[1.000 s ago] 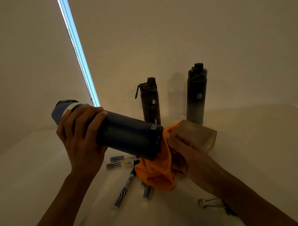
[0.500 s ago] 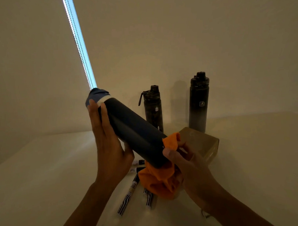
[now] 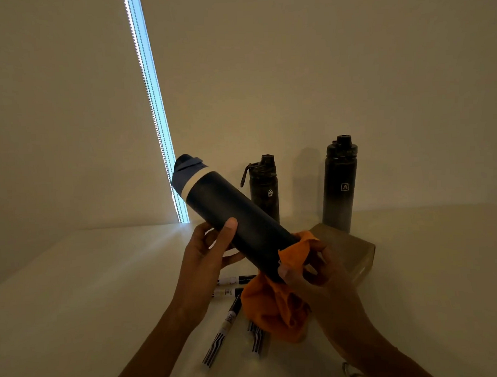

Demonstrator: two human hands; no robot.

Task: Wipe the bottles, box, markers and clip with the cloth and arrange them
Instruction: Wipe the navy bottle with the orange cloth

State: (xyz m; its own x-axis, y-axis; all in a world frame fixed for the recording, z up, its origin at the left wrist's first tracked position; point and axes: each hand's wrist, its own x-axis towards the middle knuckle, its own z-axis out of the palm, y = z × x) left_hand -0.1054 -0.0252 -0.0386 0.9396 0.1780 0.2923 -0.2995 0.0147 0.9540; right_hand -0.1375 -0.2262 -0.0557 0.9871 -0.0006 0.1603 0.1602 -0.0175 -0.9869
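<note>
Table (image 3: 76, 310): pale, smooth, matte surface, dimly lit.

Blue bottle (image 3: 231, 217): a long, smooth cylinder with a dark matte body, a pale band and a blue cap. It is held off the table and tilted. Its long axis runs from the cap at upper left down to the base at lower right.

Left hand (image 3: 204, 255): grips the bottle at mid-body, thumb across the near face, fingers curled behind. It is the nearer hand to the cap.

Right hand (image 3: 316, 273): fingers are closed on the cloth (image 3: 272, 307) and press it round the bottle's base. The bare body lies up and to the left of these fingers, so in my judgement the next wipe must travel along the axis towards the cap.

Tall bottle (image 3: 340, 190) and short bottle (image 3: 264, 193): both dark, capped and upright at the back, apart from each other.

Box (image 3: 349, 249): tan, plain-sided, just in front of the tall bottle.

Cloth: orange, soft and bunched, with its loose end hanging down towards the table.

Markers (image 3: 222, 332): four slim, striped markers lie scattered under the hands.

Clip (image 3: 347, 369): only a wire loop shows beside the right forearm.
</note>
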